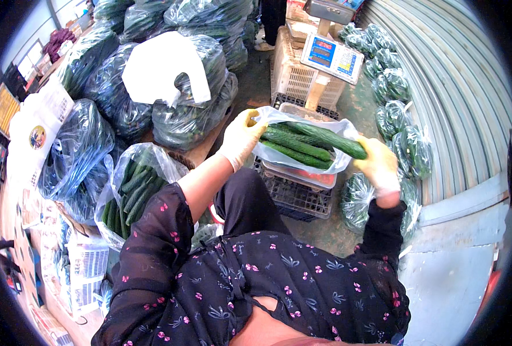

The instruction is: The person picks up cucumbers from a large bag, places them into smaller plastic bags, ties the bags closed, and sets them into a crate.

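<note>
My left hand (242, 138), in a pale yellow glove, pinches the left rim of a clear plastic bag (341, 128). Several long dark green cucumbers (296, 151) lie side by side in this bag. In its matching glove, my right hand (379, 164) is closed round the right end of the topmost cucumber (328, 138), which slants across the bag's mouth. Whether those fingers also grip the bag's rim is hard to see. Below the bag sits a tray (309, 113) at the foot of a weighing scale with a lit display (332, 56).
Black crates (302, 199) stand under the tray, and a pale crate (293, 72) is behind the scale. At my left stand an open bag of cucumbers (135, 190) and large filled bags (189, 124), topped by white plastic bags (163, 66). Small filled bags (391, 86) line the corrugated wall (441, 86).
</note>
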A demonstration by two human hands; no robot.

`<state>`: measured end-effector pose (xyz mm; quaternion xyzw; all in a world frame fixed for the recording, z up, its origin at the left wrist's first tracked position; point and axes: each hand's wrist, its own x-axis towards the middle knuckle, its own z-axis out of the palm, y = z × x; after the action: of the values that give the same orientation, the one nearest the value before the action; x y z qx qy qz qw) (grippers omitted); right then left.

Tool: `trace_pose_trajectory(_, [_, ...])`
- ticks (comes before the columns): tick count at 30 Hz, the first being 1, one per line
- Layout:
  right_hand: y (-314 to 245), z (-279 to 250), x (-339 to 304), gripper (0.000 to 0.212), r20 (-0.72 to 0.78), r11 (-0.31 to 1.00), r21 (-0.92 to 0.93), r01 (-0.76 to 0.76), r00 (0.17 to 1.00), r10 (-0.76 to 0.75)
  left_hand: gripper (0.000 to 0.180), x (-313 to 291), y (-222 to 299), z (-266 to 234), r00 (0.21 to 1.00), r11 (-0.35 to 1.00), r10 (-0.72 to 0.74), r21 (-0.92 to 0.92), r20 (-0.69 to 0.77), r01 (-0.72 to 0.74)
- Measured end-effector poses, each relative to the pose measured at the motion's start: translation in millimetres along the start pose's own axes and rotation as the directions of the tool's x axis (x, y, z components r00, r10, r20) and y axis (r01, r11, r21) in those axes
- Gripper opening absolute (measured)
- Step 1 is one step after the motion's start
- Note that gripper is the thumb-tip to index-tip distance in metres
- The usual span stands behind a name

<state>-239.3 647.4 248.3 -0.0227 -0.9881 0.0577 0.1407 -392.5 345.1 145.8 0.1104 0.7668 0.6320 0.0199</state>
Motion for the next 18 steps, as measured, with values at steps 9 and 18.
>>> trace_pose_trajectory(9, [63.7, -39.2, -72.6, 0.060, 0.054, 0.747, 0.629, -0.215, 0.971, 0.235, 0.049, -31.0, 10.0, -38.9, 0.999, 0.982, -0.039, -0.184, -0.004, 0.037])
trace_pose_trajectory(18, [-156.5, 66.7, -13.7, 0.056, 0.505, 0.438, 0.849, -0.295, 0.696, -0.511, 0.044, -179.5, -75.7, -133.7, 0.936, 0.885, -0.351, -0.327, -0.005, 0.331])
